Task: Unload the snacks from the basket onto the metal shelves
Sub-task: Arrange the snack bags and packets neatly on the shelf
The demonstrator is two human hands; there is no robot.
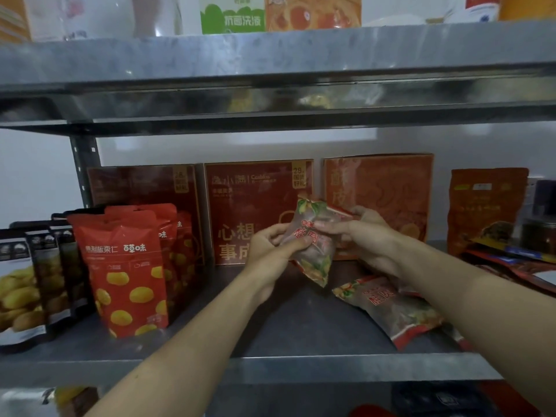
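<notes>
A clear snack bag with red lettering and red ends [316,245] hangs upright above the metal shelf [288,323]. My left hand [270,251] pinches its left edge with thumb and fingers. My right hand [364,239] grips its upper right side. A second bag of the same kind [391,308] lies flat on the shelf, just below my right forearm. The basket is out of view.
Red pouches with yellow dots [129,272] and dark pouches [36,281] stand at the left. Three red boxes [240,212] lean against the back wall. A brown bag [484,209] and flat packets lie at the right. An upper shelf [270,73] runs overhead.
</notes>
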